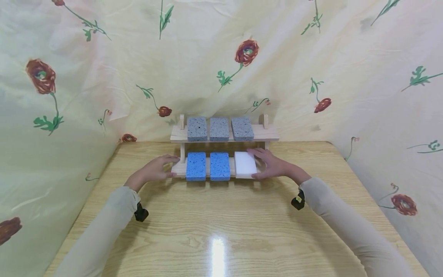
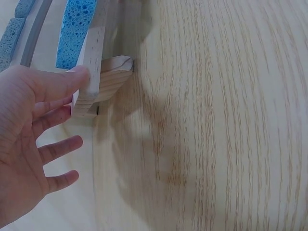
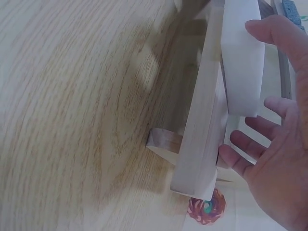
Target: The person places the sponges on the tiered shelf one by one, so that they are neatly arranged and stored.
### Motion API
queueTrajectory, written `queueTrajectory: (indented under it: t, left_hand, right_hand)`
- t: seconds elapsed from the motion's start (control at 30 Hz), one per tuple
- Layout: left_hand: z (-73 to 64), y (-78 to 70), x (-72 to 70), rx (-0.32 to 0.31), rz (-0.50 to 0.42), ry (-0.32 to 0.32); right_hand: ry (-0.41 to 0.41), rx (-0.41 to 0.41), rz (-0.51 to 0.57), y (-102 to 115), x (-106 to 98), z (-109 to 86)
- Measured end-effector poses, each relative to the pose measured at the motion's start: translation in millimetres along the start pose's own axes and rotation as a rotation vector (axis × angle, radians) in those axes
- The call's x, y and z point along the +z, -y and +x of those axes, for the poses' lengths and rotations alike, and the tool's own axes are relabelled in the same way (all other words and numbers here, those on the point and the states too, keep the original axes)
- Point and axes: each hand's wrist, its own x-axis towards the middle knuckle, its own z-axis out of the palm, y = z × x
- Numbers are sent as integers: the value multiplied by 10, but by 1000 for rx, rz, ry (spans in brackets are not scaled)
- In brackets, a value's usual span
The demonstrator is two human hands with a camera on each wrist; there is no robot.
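Note:
A small two-tier wooden rack [image 1: 177, 168] stands at the back of the table. At the left end of its lower board is my left hand [image 1: 156, 169]; in the left wrist view its thumb [image 2: 77, 79] lies on the board's front edge, with fingertips behind the end and two fingers spread free. My right hand [image 1: 271, 164] holds a white sponge block [image 1: 245, 164] at the lower tier's right, thumb on its near side and index finger at its far edge. The other right fingers are by the board's end. Two blue speckled sponges [image 1: 196, 166] lie left of the white block.
Several grey speckled sponges [image 1: 219, 129] lie in a row on the rack's upper board [image 1: 263, 133]. A flower-printed cloth [image 1: 204, 57] hangs behind and beside the wood-grain table [image 1: 214, 215]. Black wrist devices [image 1: 141, 212] hang under both sleeves.

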Motion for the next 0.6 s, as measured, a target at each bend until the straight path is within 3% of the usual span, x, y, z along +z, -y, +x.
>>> queueTrajectory:
  t: [0.33, 0.6]
  left_hand:
    - [-6, -4, 0, -16, -11, -11]
    - [-16, 0, 20, -21, -18, -34]
  right_hand:
    - [-40, 14, 5, -25, 11, -53]
    - [-83, -23, 9, -16, -48, -125]
